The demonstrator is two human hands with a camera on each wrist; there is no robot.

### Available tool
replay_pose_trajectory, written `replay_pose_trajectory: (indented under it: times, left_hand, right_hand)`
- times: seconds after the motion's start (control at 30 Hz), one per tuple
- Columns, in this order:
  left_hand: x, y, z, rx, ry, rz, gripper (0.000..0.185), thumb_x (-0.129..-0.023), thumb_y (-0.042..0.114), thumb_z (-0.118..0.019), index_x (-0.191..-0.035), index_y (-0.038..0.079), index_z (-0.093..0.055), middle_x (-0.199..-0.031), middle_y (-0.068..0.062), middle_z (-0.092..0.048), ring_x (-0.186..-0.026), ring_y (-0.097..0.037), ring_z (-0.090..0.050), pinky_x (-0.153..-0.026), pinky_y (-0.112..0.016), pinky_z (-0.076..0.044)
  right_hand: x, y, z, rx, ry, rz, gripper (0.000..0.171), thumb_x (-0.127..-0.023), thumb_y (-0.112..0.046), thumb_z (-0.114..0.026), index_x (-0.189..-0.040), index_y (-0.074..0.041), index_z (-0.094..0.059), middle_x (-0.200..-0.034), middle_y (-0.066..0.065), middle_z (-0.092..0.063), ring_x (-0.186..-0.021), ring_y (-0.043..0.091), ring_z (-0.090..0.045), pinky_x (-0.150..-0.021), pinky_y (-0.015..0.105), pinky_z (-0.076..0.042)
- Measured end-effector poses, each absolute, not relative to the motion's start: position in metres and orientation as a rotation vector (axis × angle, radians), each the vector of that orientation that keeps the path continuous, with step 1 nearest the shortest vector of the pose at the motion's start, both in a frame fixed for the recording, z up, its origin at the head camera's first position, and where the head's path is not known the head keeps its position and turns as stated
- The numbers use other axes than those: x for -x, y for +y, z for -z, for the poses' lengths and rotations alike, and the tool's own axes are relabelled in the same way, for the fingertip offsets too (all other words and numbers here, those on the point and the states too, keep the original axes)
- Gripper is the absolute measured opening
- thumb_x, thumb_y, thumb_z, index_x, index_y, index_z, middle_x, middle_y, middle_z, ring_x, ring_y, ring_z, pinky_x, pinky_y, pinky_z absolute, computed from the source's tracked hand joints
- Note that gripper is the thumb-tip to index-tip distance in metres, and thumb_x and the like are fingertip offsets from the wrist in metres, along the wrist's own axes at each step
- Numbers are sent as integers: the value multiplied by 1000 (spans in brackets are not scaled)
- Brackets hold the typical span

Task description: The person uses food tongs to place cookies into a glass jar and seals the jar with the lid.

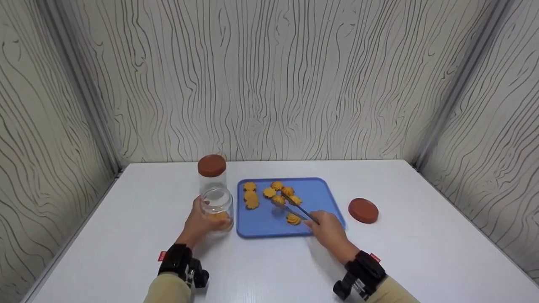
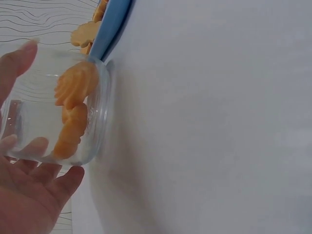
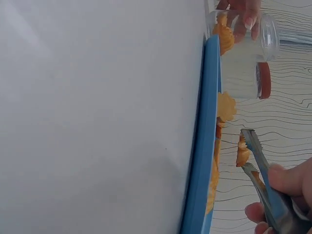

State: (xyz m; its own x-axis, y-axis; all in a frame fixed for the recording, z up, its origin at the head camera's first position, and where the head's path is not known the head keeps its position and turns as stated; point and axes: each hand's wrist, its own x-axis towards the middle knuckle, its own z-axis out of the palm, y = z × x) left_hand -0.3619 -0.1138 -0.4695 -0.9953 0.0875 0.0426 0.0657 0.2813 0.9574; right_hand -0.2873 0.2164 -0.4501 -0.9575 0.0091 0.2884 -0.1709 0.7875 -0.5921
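My left hand [image 1: 203, 221] grips an open clear jar [image 1: 224, 201] to the left of the blue tray [image 1: 262, 229]. A few golden swirl cookies [image 2: 77, 84] lie at the bottom of the jar. My right hand [image 1: 329, 230] holds metal tongs [image 1: 304, 211] over the tray. Between the tong tips is a cookie [image 3: 242, 152], which appears raised off the tray with a shadow below it. Several more cookies [image 1: 251, 200] lie on the tray, some in a column at its left side. One swirl cookie [image 1: 293, 219] sits near the tongs.
A second clear jar with a brown-red lid [image 1: 212, 166] stands behind the held jar. A loose brown-red lid [image 1: 363, 210] lies right of the tray. All stand on a white table [image 1: 261, 269], with wood-patterned panels [image 1: 269, 84] behind and at both sides.
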Motion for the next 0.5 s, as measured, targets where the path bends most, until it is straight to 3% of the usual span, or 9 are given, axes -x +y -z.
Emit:
replay_pose_trajectory:
  times: [0.23, 0.5]
  left_hand:
    - [361, -115, 470, -163, 2497, -1872, 108, -67, 17, -89, -148, -2, -19, -145, -28, -38, -133, -40, -36, -111, -54, -26]
    - [362, -114, 470, -106, 2504, -1812, 109, -69, 20, -89, -149, 2, -18, -146, -25, -37, -134, -38, -35, -111, -55, -26]
  right_hand:
    - [284, 215, 448, -186, -2673, -933, 13, -89, -7, -68, -97, 3, -71, -85, 9, -67, -70, 17, -51, -61, 32, -42]
    - [279, 215, 443, -232, -2629, -942, 22, -90, -9, -68, -105, 6, -70, -94, 14, -68, -81, 25, -63, -64, 35, -46]
